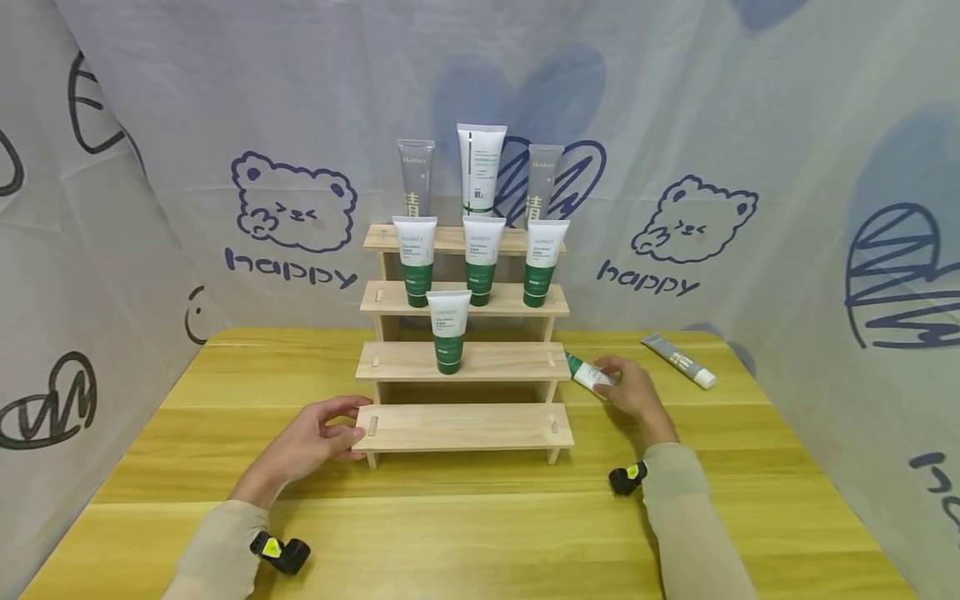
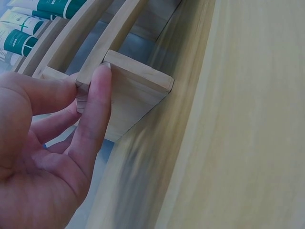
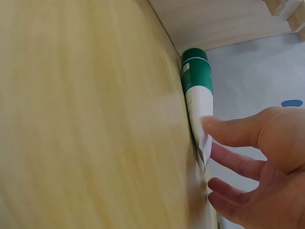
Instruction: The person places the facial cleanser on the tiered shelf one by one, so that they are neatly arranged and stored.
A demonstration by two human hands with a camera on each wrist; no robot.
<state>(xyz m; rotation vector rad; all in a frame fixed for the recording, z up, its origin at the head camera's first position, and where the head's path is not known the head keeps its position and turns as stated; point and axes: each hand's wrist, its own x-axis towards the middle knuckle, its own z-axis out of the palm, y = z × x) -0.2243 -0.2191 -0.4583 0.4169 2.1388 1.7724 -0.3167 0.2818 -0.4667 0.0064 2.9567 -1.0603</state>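
Note:
A wooden four-step display rack (image 1: 461, 427) stands on the table. My left hand (image 1: 318, 437) pinches the left end of its lowest step between thumb and fingers; the left wrist view shows the thumb on top of the board's corner. To the right of the rack lies a green-and-white squeeze tube (image 3: 198, 78), its green cap toward the rack's side. My right hand (image 1: 630, 390) pinches the white crimped end of this tube, the thumb (image 3: 233, 130) on one face and a finger on the other. The other fingers of that hand are loosely bent.
One green-and-white tube (image 1: 449, 332) stands on the second step from the bottom, and three more on the step above. The top step carries two grey tubes (image 1: 416, 179) and a white tube (image 1: 480, 171). Another grey tube (image 1: 679, 360) lies at the back right. A printed curtain (image 1: 465, 50) hangs behind.

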